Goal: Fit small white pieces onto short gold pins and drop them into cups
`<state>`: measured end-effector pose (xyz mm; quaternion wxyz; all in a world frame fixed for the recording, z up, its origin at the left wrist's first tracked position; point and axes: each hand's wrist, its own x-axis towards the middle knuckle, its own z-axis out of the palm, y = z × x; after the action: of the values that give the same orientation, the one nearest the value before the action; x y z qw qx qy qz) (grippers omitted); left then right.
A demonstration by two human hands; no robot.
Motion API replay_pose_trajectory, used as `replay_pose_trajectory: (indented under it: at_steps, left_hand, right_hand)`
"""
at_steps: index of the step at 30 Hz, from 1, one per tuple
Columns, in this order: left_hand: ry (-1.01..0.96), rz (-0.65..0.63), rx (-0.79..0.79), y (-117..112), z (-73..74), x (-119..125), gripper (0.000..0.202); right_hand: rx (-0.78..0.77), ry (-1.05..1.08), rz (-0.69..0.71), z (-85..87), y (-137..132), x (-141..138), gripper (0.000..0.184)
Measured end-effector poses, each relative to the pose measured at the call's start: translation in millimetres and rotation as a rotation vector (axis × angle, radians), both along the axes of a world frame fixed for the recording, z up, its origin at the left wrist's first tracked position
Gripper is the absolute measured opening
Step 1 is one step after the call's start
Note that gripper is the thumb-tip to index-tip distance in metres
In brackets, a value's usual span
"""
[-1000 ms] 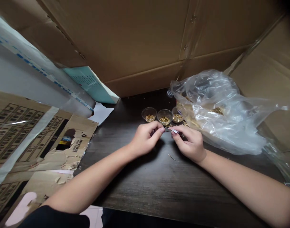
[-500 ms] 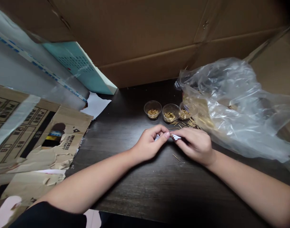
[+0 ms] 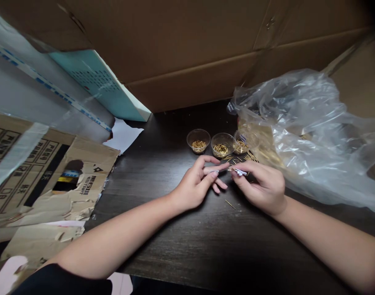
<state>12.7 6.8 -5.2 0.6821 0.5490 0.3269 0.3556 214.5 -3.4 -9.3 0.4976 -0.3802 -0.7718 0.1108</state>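
- Right hand (image 3: 265, 185): grip narrow, thumb and index pinching a thin brass-coloured pin (image 3: 230, 169) by one end, clear of the desk (image 3: 175, 250). Tip pinch probably because the part's too slim for a fuller hold.
- White piece (image 3: 240, 172) at the same fingertips; finger wrap or scrap, can't tell.
- Left hand (image 3: 193, 185): fingers fanned, index reaching toward the pin, thumb over a second white bit (image 3: 216, 171). Can't tell if it's actually gripped.
- Left cup (image 3: 190, 133), middle cup (image 3: 223, 138) and right cup (image 3: 247, 138) sit in a row just beyond the hands, brass bits inside. Clear walls likely stop small stuff rolling off.
- Loose pins (image 3: 251, 157) lie in front of the right cup, within reach; single pin (image 3: 230, 204) alone on the near side.
- Desk: dark, wood-grained.
- Plastic bag (image 3: 316, 135) slumped at right.
- Cardboard wall (image 3: 190, 37) behind, printed carton (image 3: 12, 153) and pale blue panel (image 3: 92, 80) left.
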Motion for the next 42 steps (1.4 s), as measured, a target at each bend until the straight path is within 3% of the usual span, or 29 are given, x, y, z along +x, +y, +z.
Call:
replay_pose_trajectory:
  at_steps: [3, 11, 20, 26, 29, 37, 42]
  left_hand:
    - [0.008, 0.045, -0.086, 2, 2.8, 0, 0.032]
    - [0.067, 0.161, -0.106, 9, 12.0, -3, 0.034]
    - [0.049, 0.16, -0.243, 8, 12.9, 1, 0.036]
    - [0.044, 0.146, -0.221, 7, 11.3, 3, 0.029]
    - [0.11, 0.167, -0.105, 5, 9.2, 2, 0.021]
    - [0.435, 0.26, 0.539, 3, 8.0, -2, 0.009]
    - [0.455, 0.215, 0.729, 4, 5.6, -4, 0.011]
  right_hand:
    - [0.0, 0.007, 0.013, 1.1, 0, 0, 0.017]
    - [0.009, 0.0, 0.016, 6.9, 0, -3, 0.012]
    - [-0.073, -0.032, 0.056, 5.5, 3, -3, 0.012]
    - [-0.107, -0.091, 0.048, 4.8, 3, -1, 0.009]
    - [-0.109, -0.152, 0.052, 3.9, 4, 1, 0.006]
    - [-0.12, -0.191, 0.057, 1.2, 5, 1, 0.008]
    - [-0.148, -0.198, 0.074, 0.8, 4, 0, 0.009]
